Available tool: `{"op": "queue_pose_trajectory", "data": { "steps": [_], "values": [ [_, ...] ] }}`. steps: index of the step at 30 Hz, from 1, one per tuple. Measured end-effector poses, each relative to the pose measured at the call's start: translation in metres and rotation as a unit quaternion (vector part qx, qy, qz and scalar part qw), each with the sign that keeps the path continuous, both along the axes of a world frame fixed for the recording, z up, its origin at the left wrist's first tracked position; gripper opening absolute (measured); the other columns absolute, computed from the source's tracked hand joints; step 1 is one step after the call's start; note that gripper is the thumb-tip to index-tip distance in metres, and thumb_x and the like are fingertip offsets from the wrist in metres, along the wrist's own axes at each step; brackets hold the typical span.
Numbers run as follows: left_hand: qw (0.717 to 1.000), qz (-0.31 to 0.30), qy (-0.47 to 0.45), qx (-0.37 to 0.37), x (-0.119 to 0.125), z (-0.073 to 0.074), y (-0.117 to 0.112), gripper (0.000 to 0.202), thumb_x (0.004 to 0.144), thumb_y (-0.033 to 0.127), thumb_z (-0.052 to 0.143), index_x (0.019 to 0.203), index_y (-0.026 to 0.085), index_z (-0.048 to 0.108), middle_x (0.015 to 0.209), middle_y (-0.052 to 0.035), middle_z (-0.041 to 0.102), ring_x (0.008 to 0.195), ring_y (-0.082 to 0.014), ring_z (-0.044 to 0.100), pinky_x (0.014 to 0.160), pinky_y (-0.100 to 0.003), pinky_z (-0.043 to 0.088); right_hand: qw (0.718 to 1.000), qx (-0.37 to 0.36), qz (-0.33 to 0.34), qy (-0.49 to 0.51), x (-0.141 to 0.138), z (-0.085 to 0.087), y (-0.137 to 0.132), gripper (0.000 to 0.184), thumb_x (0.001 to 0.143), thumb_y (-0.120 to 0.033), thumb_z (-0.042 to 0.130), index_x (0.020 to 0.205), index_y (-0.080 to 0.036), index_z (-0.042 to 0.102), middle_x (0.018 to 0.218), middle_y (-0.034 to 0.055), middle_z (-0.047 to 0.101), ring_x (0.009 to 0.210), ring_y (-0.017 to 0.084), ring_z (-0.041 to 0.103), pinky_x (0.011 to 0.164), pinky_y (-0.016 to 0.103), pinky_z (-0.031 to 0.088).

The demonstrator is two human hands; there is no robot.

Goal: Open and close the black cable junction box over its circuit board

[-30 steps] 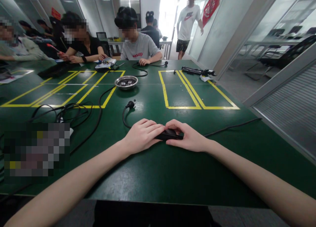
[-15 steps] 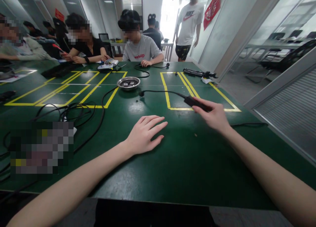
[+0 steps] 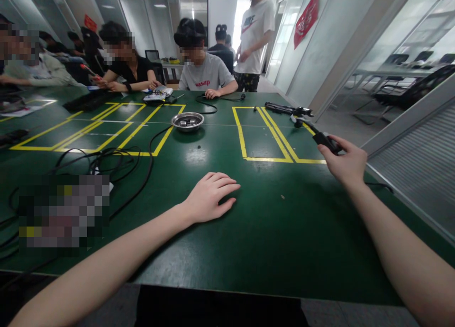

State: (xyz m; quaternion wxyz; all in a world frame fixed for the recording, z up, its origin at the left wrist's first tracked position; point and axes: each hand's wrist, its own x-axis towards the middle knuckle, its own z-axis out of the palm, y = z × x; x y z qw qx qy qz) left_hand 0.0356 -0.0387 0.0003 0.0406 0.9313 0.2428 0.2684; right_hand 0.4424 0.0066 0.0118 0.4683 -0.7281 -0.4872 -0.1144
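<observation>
My right hand (image 3: pixel 346 161) holds a black gooseneck device (image 3: pixel 326 142) by its block-like handle, fingers wrapped round it. Its thin neck points away from me to a small round black head, near the black tripod-like stand (image 3: pixel 284 109) at the table's far right. I cannot tell whether the two touch. A black cord (image 3: pixel 380 185) shows behind my right wrist. My left hand (image 3: pixel 213 196) rests palm down on the green table (image 3: pixel 256 241), fingers loosely stretched and nothing in them. Beyond it stands a steel bowl (image 3: pixel 187 122) with small metal parts inside.
Yellow tape (image 3: pixel 268 159) marks boxes on the tabletop. Coiled black cables (image 3: pixel 117 163) and a blurred-out object (image 3: pixel 67 211) lie at left. A person in a grey shirt (image 3: pixel 206 76) sits opposite, others sit at left, and one stands behind. A glass partition (image 3: pixel 419 189) runs along the right.
My right hand has carried the gooseneck device to the right, its head now by the stand instead of near the bowl. My left hand has hardly moved. The standing person has shifted left.
</observation>
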Motion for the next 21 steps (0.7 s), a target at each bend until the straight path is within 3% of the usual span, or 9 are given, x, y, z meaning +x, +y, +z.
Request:
{"op": "queue_pose_trajectory", "data": {
  "steps": [9, 17, 21],
  "values": [
    [1.0, 0.003, 0.015, -0.027, 0.001, -0.001, 0.001, 0.029, 0.099, 0.029, 0.058, 0.124, 0.02, 0.069, 0.122, -0.0089, 0.075, 0.113, -0.0255, 0.067, 0.099, -0.043, 0.051, 0.999, -0.025, -0.024, 0.013, 0.015, -0.005, 0.003, 0.056, 0.07, -0.037, 0.072, 0.122, -0.014, 0.077, 0.114, 0.0149, 0.078, 0.105, 0.031, 0.07, 0.096, 0.04, 0.053],
    [0.999, 0.006, 0.017, -0.042, 0.0, -0.002, 0.001, 0.03, 0.098, 0.029, 0.058, 0.124, 0.02, 0.069, 0.121, -0.0087, 0.076, 0.111, -0.0249, 0.067, 0.099, -0.044, 0.051, 0.966, -0.252, -0.049, 0.009, 0.014, -0.01, 0.001, 0.057, 0.079, -0.04, 0.074, 0.13, -0.016, 0.072, 0.122, 0.0179, 0.072, 0.107, 0.033, 0.065, 0.086, 0.038, 0.05],
    [0.999, 0.003, 0.02, -0.05, 0.0, -0.002, 0.001, 0.029, 0.097, 0.029, 0.059, 0.123, 0.02, 0.07, 0.12, -0.0083, 0.076, 0.11, -0.0249, 0.068, 0.099, -0.043, 0.05, 0.958, -0.282, -0.021, -0.04, 0.02, -0.012, 0.003, 0.051, 0.088, -0.042, 0.066, 0.132, -0.014, 0.071, 0.124, 0.0207, 0.069, 0.103, 0.031, 0.065, 0.08, 0.036, 0.049]
  ]
}}
